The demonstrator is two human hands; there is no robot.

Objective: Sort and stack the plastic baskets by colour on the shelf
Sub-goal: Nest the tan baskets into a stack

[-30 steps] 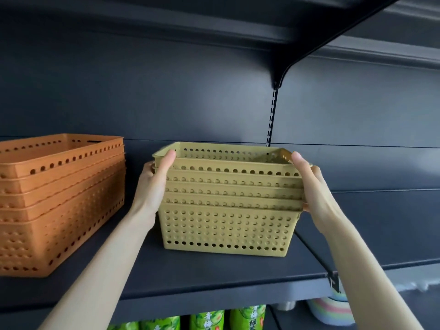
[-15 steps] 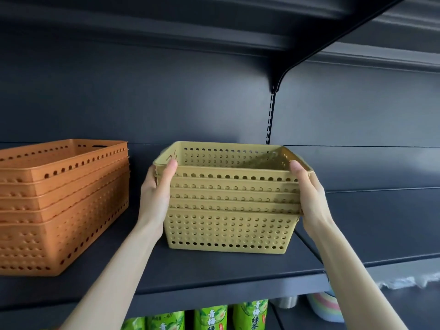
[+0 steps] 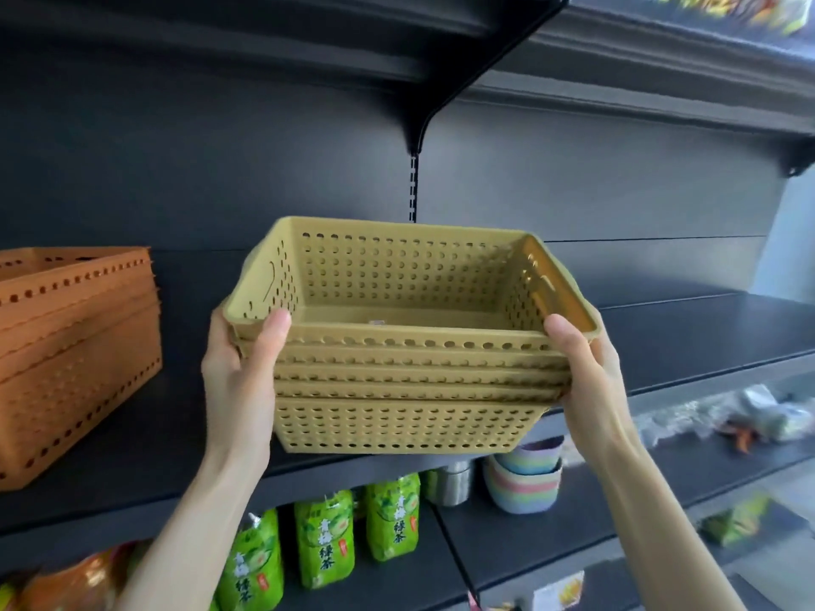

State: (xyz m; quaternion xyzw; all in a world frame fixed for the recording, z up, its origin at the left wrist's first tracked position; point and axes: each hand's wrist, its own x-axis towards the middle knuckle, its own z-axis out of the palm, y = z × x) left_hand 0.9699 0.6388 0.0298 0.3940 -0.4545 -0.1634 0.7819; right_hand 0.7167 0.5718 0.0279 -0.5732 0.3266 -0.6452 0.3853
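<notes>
A nested stack of several yellow perforated baskets [image 3: 405, 390] is held up in front of the dark shelf [image 3: 132, 469], tilted so its inside shows. My left hand [image 3: 240, 377] grips its left end, thumb over the rim. My right hand [image 3: 582, 368] grips its right end the same way. The stack's bottom appears lifted off the shelf board. A stack of several orange baskets [image 3: 75, 359] stands on the same shelf at the far left, partly cut off by the frame edge.
A black bracket [image 3: 445, 112] and an upper shelf hang overhead. Below are green tea packs [image 3: 324, 540], pastel bowls [image 3: 527, 478] and a metal tin [image 3: 450, 482]. The shelf continues to the right [image 3: 688, 337].
Both hands have lifted the yellow stack off the shelf and pulled it toward me, tilting it. The view has shifted, and the lower shelf now shows.
</notes>
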